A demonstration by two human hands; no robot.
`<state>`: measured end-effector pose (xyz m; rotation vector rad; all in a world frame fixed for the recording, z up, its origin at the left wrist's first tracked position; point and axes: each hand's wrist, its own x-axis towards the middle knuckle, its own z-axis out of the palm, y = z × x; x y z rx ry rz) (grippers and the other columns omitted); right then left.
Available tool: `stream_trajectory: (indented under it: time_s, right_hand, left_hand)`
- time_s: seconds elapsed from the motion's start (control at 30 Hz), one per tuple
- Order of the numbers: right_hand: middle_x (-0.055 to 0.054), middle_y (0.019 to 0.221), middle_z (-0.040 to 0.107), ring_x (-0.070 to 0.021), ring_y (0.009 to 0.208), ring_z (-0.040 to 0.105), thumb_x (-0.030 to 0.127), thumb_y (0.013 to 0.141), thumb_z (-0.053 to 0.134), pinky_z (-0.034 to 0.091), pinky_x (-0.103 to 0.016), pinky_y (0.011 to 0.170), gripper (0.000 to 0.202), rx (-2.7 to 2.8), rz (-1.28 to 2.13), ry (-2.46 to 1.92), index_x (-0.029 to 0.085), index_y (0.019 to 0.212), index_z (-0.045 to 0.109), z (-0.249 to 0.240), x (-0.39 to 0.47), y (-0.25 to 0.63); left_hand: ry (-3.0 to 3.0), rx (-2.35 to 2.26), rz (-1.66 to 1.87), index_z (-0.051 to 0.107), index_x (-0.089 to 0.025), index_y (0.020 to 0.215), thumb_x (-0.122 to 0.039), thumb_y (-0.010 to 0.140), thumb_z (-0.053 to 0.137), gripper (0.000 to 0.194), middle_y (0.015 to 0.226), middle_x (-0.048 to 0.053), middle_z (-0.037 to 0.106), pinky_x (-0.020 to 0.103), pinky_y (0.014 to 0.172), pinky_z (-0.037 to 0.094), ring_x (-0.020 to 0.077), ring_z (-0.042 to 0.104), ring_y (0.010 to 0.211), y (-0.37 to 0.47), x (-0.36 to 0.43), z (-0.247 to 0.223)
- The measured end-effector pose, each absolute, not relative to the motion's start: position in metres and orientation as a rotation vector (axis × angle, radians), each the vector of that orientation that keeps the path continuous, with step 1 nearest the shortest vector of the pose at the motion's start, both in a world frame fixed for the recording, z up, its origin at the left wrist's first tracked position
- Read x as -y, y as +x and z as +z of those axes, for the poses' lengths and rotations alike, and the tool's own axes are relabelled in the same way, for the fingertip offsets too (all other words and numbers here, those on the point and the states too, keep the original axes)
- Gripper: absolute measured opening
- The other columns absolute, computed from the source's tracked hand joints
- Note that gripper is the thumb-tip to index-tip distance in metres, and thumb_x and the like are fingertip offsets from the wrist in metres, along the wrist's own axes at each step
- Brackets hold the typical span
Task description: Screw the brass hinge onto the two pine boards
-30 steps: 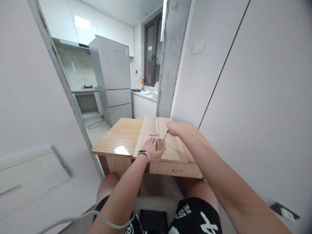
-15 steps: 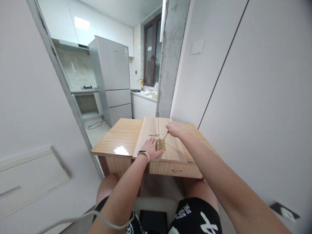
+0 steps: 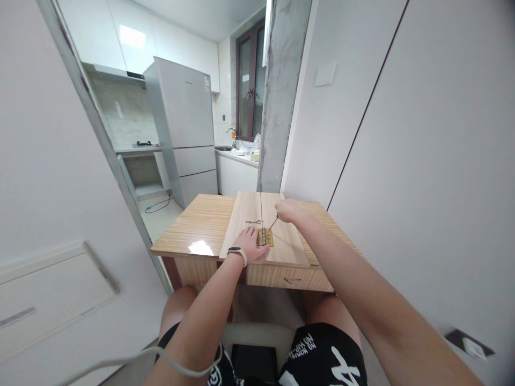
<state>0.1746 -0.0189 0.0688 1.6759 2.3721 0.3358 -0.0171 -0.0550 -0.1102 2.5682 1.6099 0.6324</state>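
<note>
Two pale wooden boards [image 3: 245, 206] lie side by side on the desk, with a dark seam between them. A brass hinge [image 3: 265, 237] straddles that seam near the front. My left hand [image 3: 248, 244] rests flat on the left board, fingers spread, its thumb and fingertips at the hinge's edge. My right hand [image 3: 288, 210] is closed around the handle of a screwdriver [image 3: 274, 222]. The thin shaft slants down to the hinge's upper right part. Whether a screw sits under the tip is too small to tell. Small dark screws [image 3: 253, 221] lie on the boards behind the hinge.
The wood-grain desk [image 3: 193, 225] has a drawer [image 3: 289, 279] in front, above my knees. A pale cable [image 3: 161, 354] crosses my left forearm. A white wall [image 3: 422, 161] rises on the right. A fridge [image 3: 185, 118] stands in the kitchen beyond.
Both hands keep nearly the same places, the right still on the screwdriver at the hinge. The whole view has shifted very slightly.
</note>
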Motion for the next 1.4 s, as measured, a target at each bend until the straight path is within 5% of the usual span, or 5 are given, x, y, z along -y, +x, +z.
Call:
stream_trajectory:
  time_s: [0.27, 0.57, 1.03, 1.23, 1.4]
  right_hand:
    - [-0.019, 0.134, 0.061, -0.0229, 0.110, 0.064, 0.007, 0.094, 0.053, 0.047, -0.029, 0.090, 0.037, -2.567, 0.391, 1.575, 0.014, 0.129, 0.065, 0.067, 0.030, 0.192]
    - [-0.013, 0.116, 0.071, -0.0202, 0.100, 0.065, 0.011, 0.095, 0.056, 0.043, -0.026, 0.079, 0.024, -2.591, 0.358, 1.603, 0.017, 0.106, 0.077, 0.068, 0.026, 0.192]
    - [-0.015, 0.120, 0.076, -0.0249, 0.106, 0.071, 0.021, 0.094, 0.061, 0.050, -0.030, 0.085, 0.026, -2.430, 0.314, 1.752, 0.020, 0.114, 0.079, 0.068, 0.015, 0.181]
    - [-0.020, 0.132, 0.066, -0.0244, 0.108, 0.068, 0.012, 0.094, 0.059, 0.048, -0.029, 0.087, 0.035, -2.488, 0.355, 1.648, 0.015, 0.128, 0.067, 0.062, 0.021, 0.196]
    - [-0.015, 0.123, 0.069, -0.0222, 0.106, 0.066, 0.008, 0.096, 0.054, 0.044, -0.027, 0.086, 0.029, -2.524, 0.342, 1.624, 0.015, 0.118, 0.071, 0.060, 0.025, 0.205]
  left_hand:
    - [2.580, -1.613, 0.644, 0.050, -0.019, 0.149, -0.081, 0.090, 0.046, 0.087, 0.158, 0.017, 0.049, 0.050, 0.124, 0.029, 0.0363, 0.039, 0.150, -0.018, 0.055, -0.110]
    - [2.572, -1.604, 0.635, 0.050, -0.019, 0.149, -0.080, 0.090, 0.047, 0.084, 0.158, 0.017, 0.048, 0.052, 0.125, 0.029, 0.0369, 0.038, 0.151, -0.017, 0.057, -0.107]
    - [2.563, -1.608, 0.610, 0.048, -0.020, 0.151, -0.079, 0.091, 0.047, 0.084, 0.160, 0.017, 0.046, 0.052, 0.125, 0.027, 0.0372, 0.036, 0.152, -0.016, 0.058, -0.105]
    - [2.577, -1.609, 0.625, 0.051, -0.019, 0.149, -0.081, 0.091, 0.046, 0.084, 0.159, 0.017, 0.048, 0.051, 0.124, 0.029, 0.0368, 0.039, 0.150, -0.017, 0.058, -0.106]
    - [2.578, -1.606, 0.635, 0.051, -0.017, 0.148, -0.080, 0.090, 0.046, 0.086, 0.158, 0.018, 0.048, 0.049, 0.125, 0.029, 0.0366, 0.040, 0.150, -0.017, 0.058, -0.106]
